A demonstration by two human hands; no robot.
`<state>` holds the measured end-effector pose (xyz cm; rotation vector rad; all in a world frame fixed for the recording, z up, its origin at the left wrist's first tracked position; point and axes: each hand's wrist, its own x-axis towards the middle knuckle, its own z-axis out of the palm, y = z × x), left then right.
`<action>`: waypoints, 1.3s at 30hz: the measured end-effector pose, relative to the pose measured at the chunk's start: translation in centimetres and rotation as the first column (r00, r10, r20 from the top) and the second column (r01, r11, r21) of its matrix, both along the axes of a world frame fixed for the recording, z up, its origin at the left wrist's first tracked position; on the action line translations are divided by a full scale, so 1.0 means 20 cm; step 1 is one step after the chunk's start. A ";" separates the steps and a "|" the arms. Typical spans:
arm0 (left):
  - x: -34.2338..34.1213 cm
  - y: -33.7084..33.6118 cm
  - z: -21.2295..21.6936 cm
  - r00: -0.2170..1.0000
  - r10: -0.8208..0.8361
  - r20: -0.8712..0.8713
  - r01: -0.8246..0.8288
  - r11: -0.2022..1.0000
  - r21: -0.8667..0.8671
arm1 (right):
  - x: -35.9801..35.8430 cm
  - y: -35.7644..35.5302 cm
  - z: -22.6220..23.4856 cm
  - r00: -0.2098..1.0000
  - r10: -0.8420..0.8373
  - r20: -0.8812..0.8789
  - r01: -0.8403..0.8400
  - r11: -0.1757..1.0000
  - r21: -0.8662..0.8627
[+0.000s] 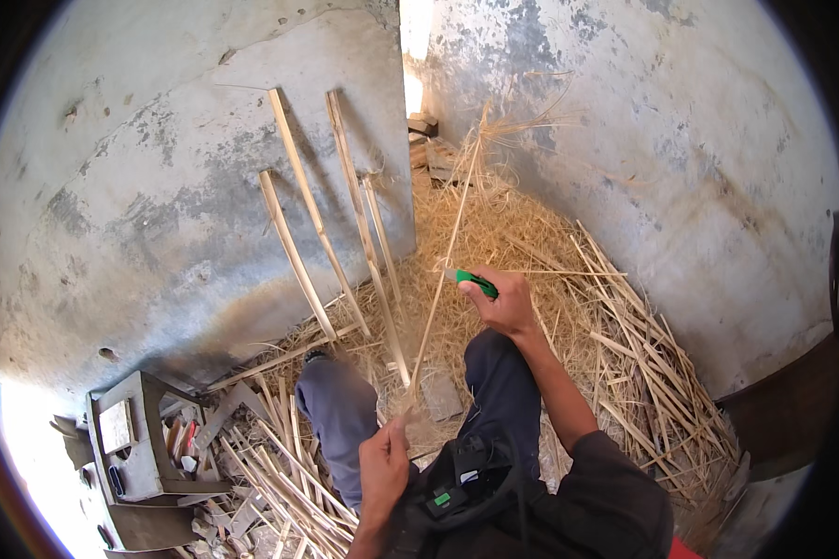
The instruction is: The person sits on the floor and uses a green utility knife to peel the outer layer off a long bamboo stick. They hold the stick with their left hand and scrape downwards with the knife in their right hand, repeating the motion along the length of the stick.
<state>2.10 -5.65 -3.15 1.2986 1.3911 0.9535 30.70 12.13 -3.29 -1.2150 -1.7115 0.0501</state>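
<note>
My right hand (506, 303) is closed round a green-handled utility knife (480, 283), over the shavings between my knees. Its blade meets a long thin bamboo strip (432, 321) that slants up and away from me. Curled fibres (494, 127) fan out around the strip's far end. Lower and to the left, next to my left knee, my left hand (384, 466) is closed in a pinch at the strip's near end. Blur softens the spot where the fingers meet the strip.
Several split bamboo lengths (295, 252) lean on the left wall. Pale shavings (531, 228) cover the corner floor. Bamboo strips (662, 391) are heaped at right, with another pile (275, 466) at lower left beside a box-like grey stand (144, 475) holding small items.
</note>
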 end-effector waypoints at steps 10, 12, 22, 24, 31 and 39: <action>-0.07 -0.07 -0.02 0.999 -0.006 -0.034 0.004 0.999 -0.053 | 0.17 0.21 0.02 0.995 -0.099 -0.015 0.097 0.993 -0.063; -0.07 -0.07 -0.02 0.999 -0.023 -0.039 0.021 0.998 -0.059 | 0.18 0.22 0.03 0.995 -0.100 0.021 0.102 0.990 -0.095; -0.12 -0.15 -0.01 0.996 -0.003 -0.086 -0.001 0.999 -0.050 | 0.34 0.43 -0.02 0.959 -0.284 -0.019 0.278 0.949 -0.149; -0.14 -0.16 0.00 0.996 -0.009 -0.091 0.005 0.999 -0.053 | 0.39 0.47 0.00 0.954 -0.299 0.014 0.299 0.946 -0.126; -0.16 -0.17 -0.02 0.994 -0.046 -0.102 0.041 0.998 -0.045 | 0.60 0.63 0.03 0.893 -0.447 0.051 0.449 0.892 -0.053; -0.15 -0.09 0.03 0.987 -0.047 -0.156 0.049 0.999 0.011 | 0.49 0.52 0.02 0.853 -0.420 -0.310 0.344 0.899 -0.271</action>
